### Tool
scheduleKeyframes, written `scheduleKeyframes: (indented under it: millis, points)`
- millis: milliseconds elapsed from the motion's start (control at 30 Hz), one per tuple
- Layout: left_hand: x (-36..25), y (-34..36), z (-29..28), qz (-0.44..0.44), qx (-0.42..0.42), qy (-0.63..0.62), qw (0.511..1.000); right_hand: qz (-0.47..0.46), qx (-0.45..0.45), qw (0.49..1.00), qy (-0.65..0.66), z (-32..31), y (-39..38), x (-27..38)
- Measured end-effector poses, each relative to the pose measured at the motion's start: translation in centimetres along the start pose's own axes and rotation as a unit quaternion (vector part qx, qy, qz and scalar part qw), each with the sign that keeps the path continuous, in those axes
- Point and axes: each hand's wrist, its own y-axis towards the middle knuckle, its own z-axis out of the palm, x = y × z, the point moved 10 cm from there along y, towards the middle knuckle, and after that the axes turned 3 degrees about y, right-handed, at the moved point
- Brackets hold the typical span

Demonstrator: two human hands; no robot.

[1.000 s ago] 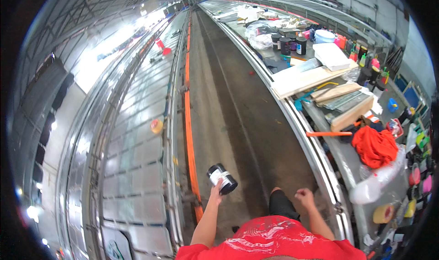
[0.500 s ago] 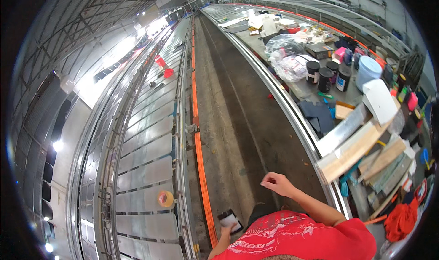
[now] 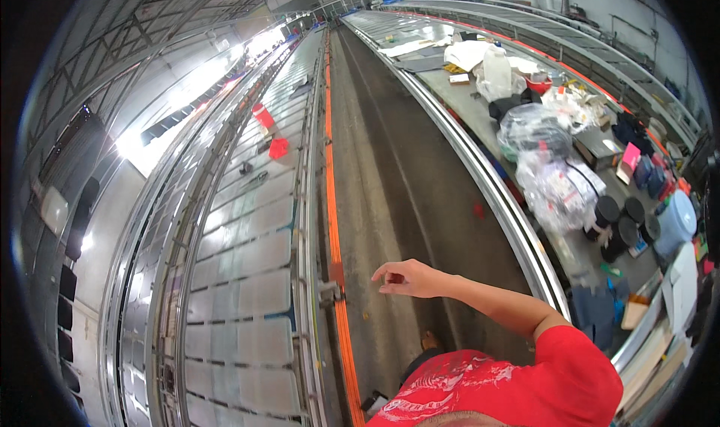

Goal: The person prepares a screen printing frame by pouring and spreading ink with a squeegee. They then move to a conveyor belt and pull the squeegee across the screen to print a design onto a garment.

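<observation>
My right hand (image 3: 409,278) hangs out over the grey floor strip (image 3: 409,202), fingers loosely curled and holding nothing, just right of the orange rail (image 3: 334,224). Left hand's hidden below my red shirt (image 3: 495,386); I can't tell its grip.

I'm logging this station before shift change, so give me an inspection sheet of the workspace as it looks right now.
Surface: long grey aisle floor between a panelled line and a metal bench.
Job's things: nothing seen in the right hand; fingers loosely curled over the floor beside the orange rail.
Clutter: clear plastic bags, black round containers, white jug on the bench; red items on the panels.
Hands: left hand not in view.
Cables: nothing seen.
Surroundings: bright ceiling lights, factory hall.
</observation>
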Motion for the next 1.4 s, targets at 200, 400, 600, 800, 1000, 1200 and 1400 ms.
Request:
scheduleKeyframes:
  millis: [200,400,600,800,1000,1200,1400]
  points:
    - [-20.2,14.9,6.3,0.184,0.073,0.131,0.972,-0.023,-0.123,0.988,-0.090,-18.2,8.1,-3.5]
    - [-47.4,25.4,27.0,0.332,0.064,0.246,0.908,0.089,-0.284,0.937,-0.184,-42.5,7.2,-13.8]
    - [-61.4,30.1,51.9,0.302,0.236,0.153,0.911,0.074,-0.504,0.781,-0.361,-74.4,3.5,-17.9]
    - [-71.3,24.4,76.7,0.317,0.455,0.133,0.821,0.308,-0.549,0.613,-0.477,-92.4,1.8,-21.4]
    - [-74.9,21.9,99.0,0.490,0.515,0.344,0.613,0.509,-0.487,0.490,-0.513,-104.2,2.2,-27.7]
    - [-74.5,19.2,114.4,0.558,0.601,0.278,0.500,0.643,-0.454,0.462,-0.409,-109.7,3.6,-32.9]
    - [-71.6,20.7,119.3,0.473,0.720,0.344,0.375,0.667,-0.411,0.440,-0.439,-109.0,3.1,-35.7]
